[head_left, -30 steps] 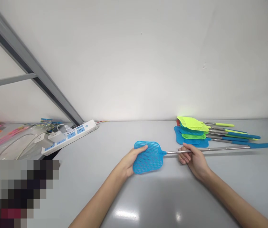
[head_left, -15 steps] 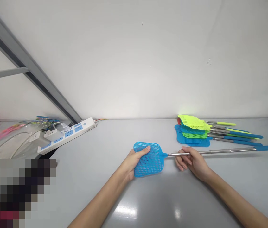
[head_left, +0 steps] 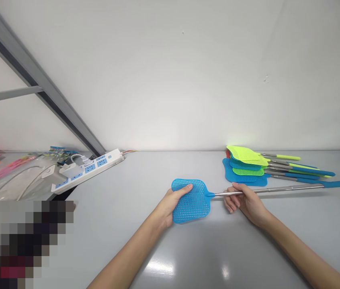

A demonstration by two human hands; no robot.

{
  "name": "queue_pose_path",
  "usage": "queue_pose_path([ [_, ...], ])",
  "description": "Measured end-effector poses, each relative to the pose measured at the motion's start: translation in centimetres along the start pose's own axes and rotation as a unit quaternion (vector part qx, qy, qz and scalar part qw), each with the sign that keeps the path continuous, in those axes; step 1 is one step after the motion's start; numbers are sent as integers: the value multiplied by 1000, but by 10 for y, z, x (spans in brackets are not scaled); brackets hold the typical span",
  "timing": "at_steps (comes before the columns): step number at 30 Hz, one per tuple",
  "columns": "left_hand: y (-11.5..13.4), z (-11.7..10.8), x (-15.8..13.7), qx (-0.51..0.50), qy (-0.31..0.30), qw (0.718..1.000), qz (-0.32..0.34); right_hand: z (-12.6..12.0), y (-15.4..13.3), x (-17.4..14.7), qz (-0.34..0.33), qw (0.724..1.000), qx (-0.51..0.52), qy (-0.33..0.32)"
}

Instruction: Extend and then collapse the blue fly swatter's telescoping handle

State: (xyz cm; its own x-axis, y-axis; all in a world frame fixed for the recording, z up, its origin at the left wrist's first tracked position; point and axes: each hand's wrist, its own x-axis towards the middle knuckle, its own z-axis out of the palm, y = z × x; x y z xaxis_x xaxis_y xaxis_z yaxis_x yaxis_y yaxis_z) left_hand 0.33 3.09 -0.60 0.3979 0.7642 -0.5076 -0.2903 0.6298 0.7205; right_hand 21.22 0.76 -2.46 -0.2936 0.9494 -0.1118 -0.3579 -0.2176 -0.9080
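Observation:
A blue fly swatter (head_left: 195, 204) with a perforated square head lies across my two hands, its metal telescopic shaft drawn out to the right and ending in a blue handle. My left hand (head_left: 171, 202) grips the head at its left edge, thumb on top and the other fingers hidden beneath. Around the shaft, just right of the head, my right hand (head_left: 245, 199) is closed with its fingers curled. Behind the right hand lies a pile of fly swatters (head_left: 245, 164) in yellow, green and blue, heads to the left, handles to the right.
A white power strip (head_left: 90, 170) with plugs and cables lies at the left near the wall. Beyond it are plastic-wrapped pink and yellow items (head_left: 4, 168). A grey metal frame (head_left: 46, 88) slants down to the grey table (head_left: 121, 224). The lower left is blurred out.
The whole view has shifted slightly. Both hands keep their hold on the blue fly swatter, and its handle end is a little higher in view.

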Motion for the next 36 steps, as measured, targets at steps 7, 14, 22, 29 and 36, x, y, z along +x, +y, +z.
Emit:
queue_pose_path([
  [7, -1, -1, 1, 1, 6, 1000, 6, 0, 1, 3, 6, 1000, 11, -3],
  [14, -1, -2, 2, 7, 5, 1000, 9, 1, 1, 4, 11, 1000, 15, 12],
  [22, 2, -2, 3, 7, -9, 1000, 16, 4, 1, 5, 2, 997, 38, 64],
  [29, 12, -8, 1, 45, -10, 996, 75, -4, -5, 6, -45, 975, 100, 194],
  [36, 21, -16, 3, 51, 11, 995, 88, -20, -9, 9, -77, 940, 63, 326],
])
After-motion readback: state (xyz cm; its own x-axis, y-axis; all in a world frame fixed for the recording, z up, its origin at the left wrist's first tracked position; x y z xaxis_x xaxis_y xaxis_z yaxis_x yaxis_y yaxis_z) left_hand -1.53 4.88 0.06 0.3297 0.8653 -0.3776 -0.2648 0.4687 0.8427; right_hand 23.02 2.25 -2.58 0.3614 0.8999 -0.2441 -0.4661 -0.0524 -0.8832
